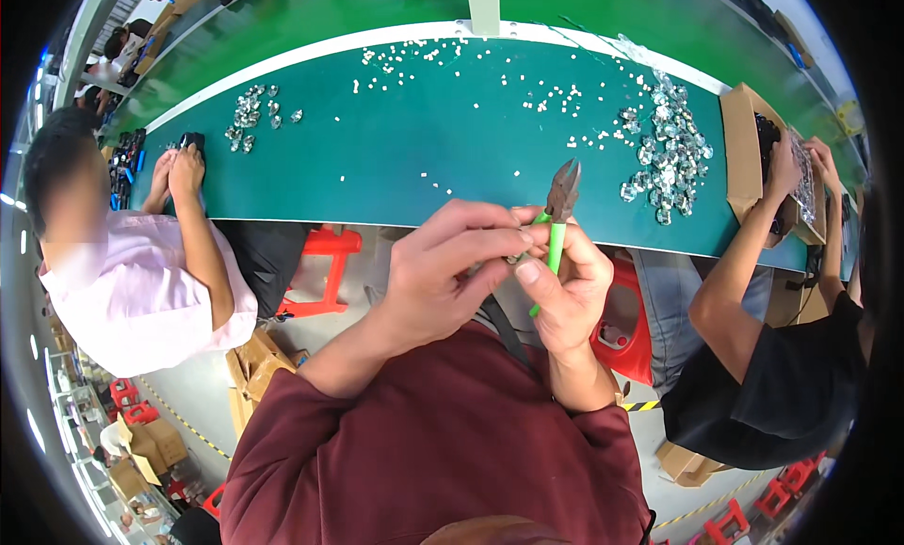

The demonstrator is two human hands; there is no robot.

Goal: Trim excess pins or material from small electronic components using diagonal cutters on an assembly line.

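Note:
Green-handled diagonal cutters (563,195) point up and away from me in my right hand (576,296), which is closed around the handles. Their jaws look slightly parted and nothing shows between them. My left hand (438,267) is closed in a pinch just beside the handles, its fingertips meeting those of the right hand. A small shiny bit peeks out between its thumb and fingers, too small and covered to name. Both hands are held in front of my body at the near edge of the green table (405,159).
A pile of clear shiny parts (669,150) lies on the table's right, a smaller group (247,112) at far left. Tiny white pieces (560,100) are scattered toward the back. A person works on each side; an open cardboard box (744,154) stands right. Red stools (325,267) flank me.

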